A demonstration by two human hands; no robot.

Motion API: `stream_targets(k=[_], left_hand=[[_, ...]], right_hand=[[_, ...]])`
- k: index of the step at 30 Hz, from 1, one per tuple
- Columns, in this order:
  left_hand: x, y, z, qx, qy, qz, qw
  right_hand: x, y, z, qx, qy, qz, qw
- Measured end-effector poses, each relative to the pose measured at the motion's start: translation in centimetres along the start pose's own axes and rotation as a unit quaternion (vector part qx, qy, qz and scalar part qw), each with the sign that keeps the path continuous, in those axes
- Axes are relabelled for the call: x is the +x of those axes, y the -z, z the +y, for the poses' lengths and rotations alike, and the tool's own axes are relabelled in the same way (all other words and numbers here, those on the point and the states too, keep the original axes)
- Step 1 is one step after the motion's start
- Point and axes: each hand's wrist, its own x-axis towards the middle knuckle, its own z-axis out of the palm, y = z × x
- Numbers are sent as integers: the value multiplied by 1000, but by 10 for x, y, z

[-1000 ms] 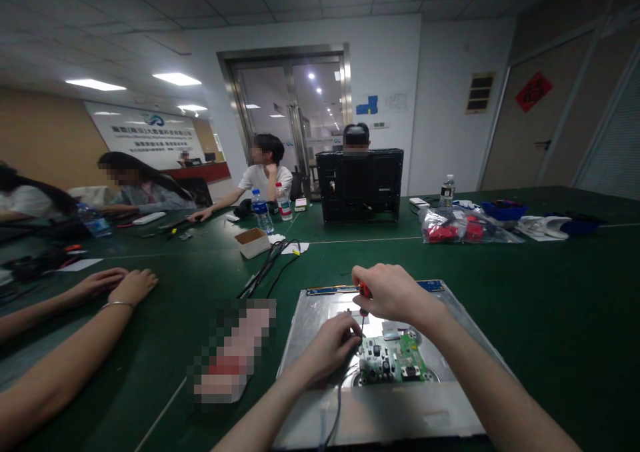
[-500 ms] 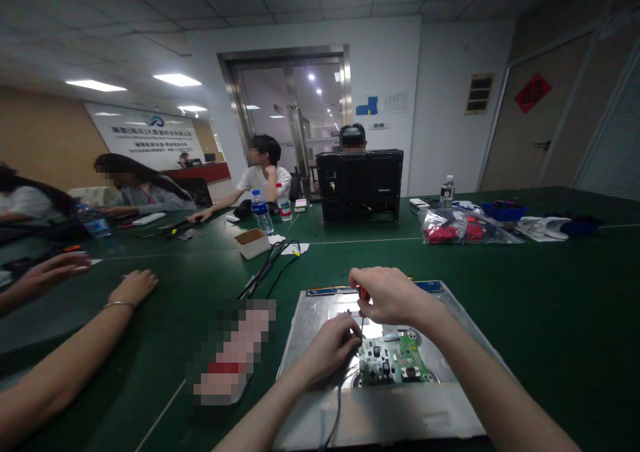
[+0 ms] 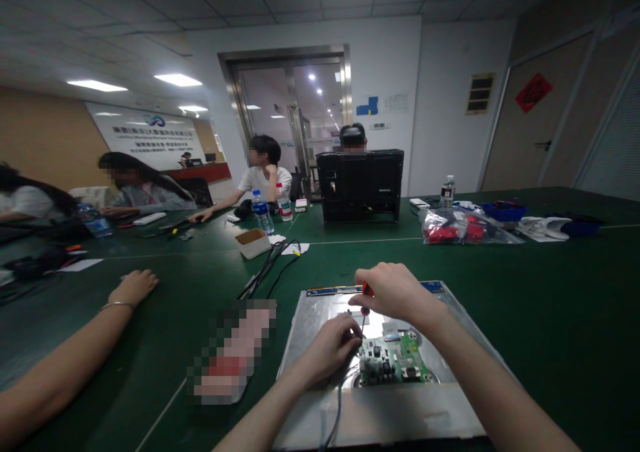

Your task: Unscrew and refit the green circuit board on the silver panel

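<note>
One screwdriver [image 3: 367, 290]: red-handled, its thin shaft pointing steeply down at the far left corner of the green circuit board [image 3: 393, 360].
Right hand [image 3: 395, 293]: fingers wrapped about the handle from above; even downward pressure, with the shaft square to the board, would likely keep the tip seated.
Left hand [image 3: 327, 347]: fingers curled beside the shaft's lower end; whether they pinch anything cannot be told. A light touch there should steady the tip.
Metal panel [image 3: 465, 352]: flat on the table [image 3: 555, 285], under the board; a sideways slip could scrape components.
Cable [image 3: 339, 412]: crosses the panel's near edge; best left slack.
</note>
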Motion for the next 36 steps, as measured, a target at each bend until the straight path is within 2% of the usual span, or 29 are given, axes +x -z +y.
stream_targets(k=[11, 18, 26, 32, 36], left_hand=[[1, -2, -2, -14, -13, 9, 1000], [0, -3, -5, 2, -6, 7, 1000], [2, -4, -10, -18, -34, 13, 999], [2, -4, -7, -5, -10, 9, 1000], [2, -2, -5, -5, -16, 6, 1000]], right_hand=[[-3, 3, -4, 48, 41, -12, 998], [-1, 3, -4, 20, 4, -29, 999], [-6, 4, -6, 45, 44, -10, 998], [-2, 2, -5, 20, 16, -17, 1000], [-2, 2, -6, 28, 27, -13, 999]])
